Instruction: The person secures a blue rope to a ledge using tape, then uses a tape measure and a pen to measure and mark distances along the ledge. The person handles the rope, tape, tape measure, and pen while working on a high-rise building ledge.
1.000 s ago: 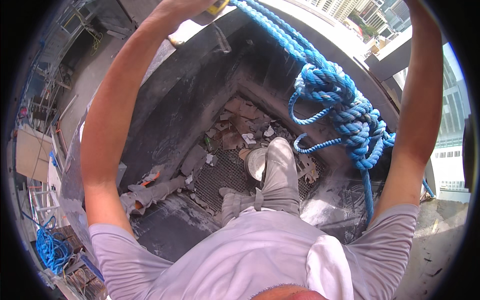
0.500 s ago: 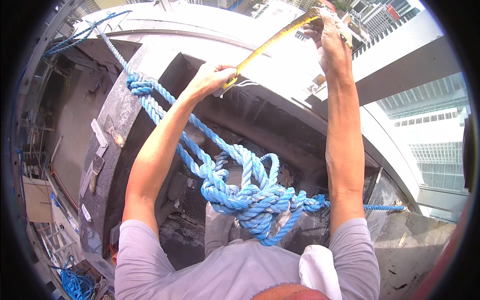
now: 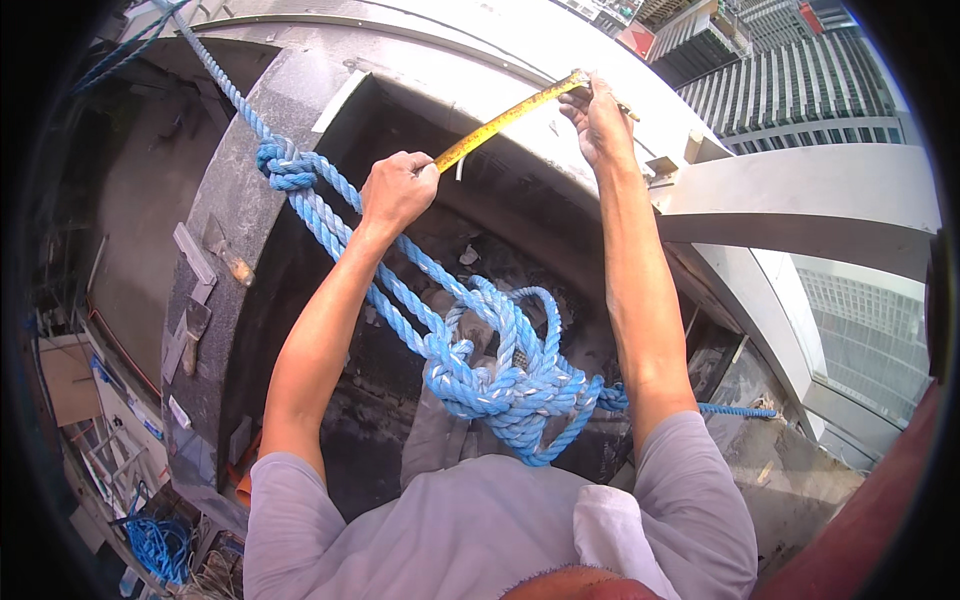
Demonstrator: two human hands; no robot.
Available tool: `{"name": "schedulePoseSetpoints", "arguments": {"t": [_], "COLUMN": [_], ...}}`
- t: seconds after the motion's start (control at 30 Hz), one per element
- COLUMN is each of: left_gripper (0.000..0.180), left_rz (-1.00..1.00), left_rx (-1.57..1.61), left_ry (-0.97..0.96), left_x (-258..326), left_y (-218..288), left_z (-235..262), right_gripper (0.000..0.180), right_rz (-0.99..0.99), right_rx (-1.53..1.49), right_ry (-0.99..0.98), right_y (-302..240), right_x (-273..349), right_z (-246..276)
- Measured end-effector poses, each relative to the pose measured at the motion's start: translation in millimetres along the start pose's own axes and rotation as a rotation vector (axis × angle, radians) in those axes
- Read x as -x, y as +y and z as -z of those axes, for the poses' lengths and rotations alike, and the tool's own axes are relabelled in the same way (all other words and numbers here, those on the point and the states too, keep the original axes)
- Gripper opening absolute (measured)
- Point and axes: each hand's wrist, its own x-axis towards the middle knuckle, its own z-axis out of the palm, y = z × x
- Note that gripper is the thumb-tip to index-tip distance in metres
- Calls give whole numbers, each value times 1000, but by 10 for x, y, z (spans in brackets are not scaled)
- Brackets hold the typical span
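Note:
A yellow tape measure blade [image 3: 510, 118] stretches slantwise between my hands above a dark recess. My left hand [image 3: 400, 190] is closed round its lower end; the fist hides what else it grips. At the upper end, my right hand [image 3: 598, 125] pinches the blade near the pale ledge. A thin stick-like item [image 3: 628, 112] pokes out beside the right fingers, too small to name. Below the hands, a thick blue rope [image 3: 510, 390] hangs in a bulky knot before my chest. Its strands run up behind my left forearm to another rope knot [image 3: 287, 165].
On the stone ledge [image 3: 225, 330] at left lie a trowel [image 3: 235, 262], a scraper [image 3: 195, 335] and pale strips. A curved beam [image 3: 800, 195] juts in at right. Tall buildings [image 3: 790, 85] stand far below beyond the pale outer edge [image 3: 430, 35]. Coiled blue rope [image 3: 160, 545] lies lower left.
My right hand has come down and left in the view, my left hand slightly left and down. The tape span between them looks shorter and flatter. The whole view has shifted too.

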Motion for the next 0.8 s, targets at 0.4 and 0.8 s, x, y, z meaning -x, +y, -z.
{"name": "schedulePoseSetpoints", "arguments": {"t": [0.4,0.8], "left_gripper": [24,23], "left_rz": [-45,-81], "left_rx": [8,-10], "left_ry": [65,7], "left_x": [-52,-102], "left_y": [115,74], "left_z": [-76,-107], "right_gripper": [37,53], "right_rz": [27,37], "right_rx": [34,17], "right_ry": [13,-84], "right_y": [-41,61], "right_x": [20,155], "right_z": [180,380]}}
